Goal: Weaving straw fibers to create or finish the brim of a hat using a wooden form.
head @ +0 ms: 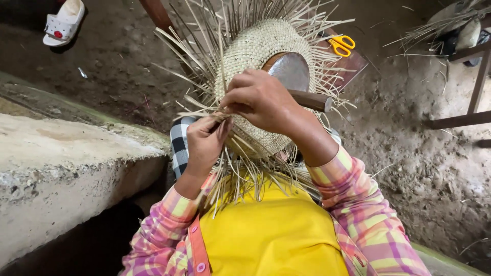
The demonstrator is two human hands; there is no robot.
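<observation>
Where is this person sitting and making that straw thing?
Probably a simple outdoor or open-sided craft spot at a home. The ground is bare packed dirt, a rough concrete ledge runs alongside, and both hands weave a straw hat with yellow scissors nearby.

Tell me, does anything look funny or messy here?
A white sandal lies alone on the dirt floor, no partner in view. Yellow scissors sit beyond the woven straw piece both hands work on, and loose straw bits scatter across the dirt.

One woven straw piece point(261, 56), two hands point(255, 97), one yellow-handled scissors point(341, 45), one white sandal point(64, 23).
</observation>
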